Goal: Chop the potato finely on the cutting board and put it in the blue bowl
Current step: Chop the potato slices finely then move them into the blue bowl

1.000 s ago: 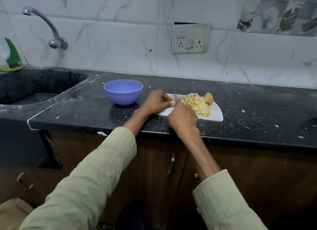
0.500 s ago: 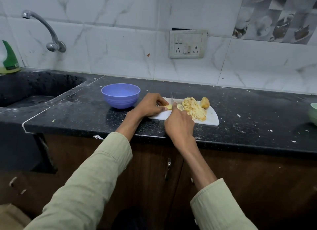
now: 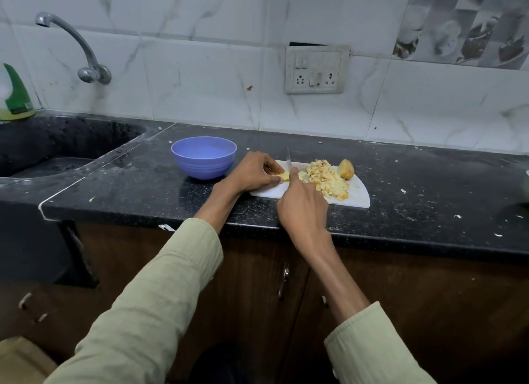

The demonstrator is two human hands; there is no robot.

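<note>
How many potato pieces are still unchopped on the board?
2: one piece pinched by the left hand beside the knife blade, one chunk at the board's far right. Others may hide under the hands.

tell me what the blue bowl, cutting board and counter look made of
Blue bowl: likely plastic, matte, with moulded ribs round its wall.
Cutting board: probably white plastic, thin and smooth.
Counter: looks like polished black granite, speckled and faintly reflective.

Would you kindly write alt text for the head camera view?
On a white cutting board, the left hand pinches a potato piece while the right hand cuts it with a knife; chopped potato lies alongside, blue bowl left.
</note>
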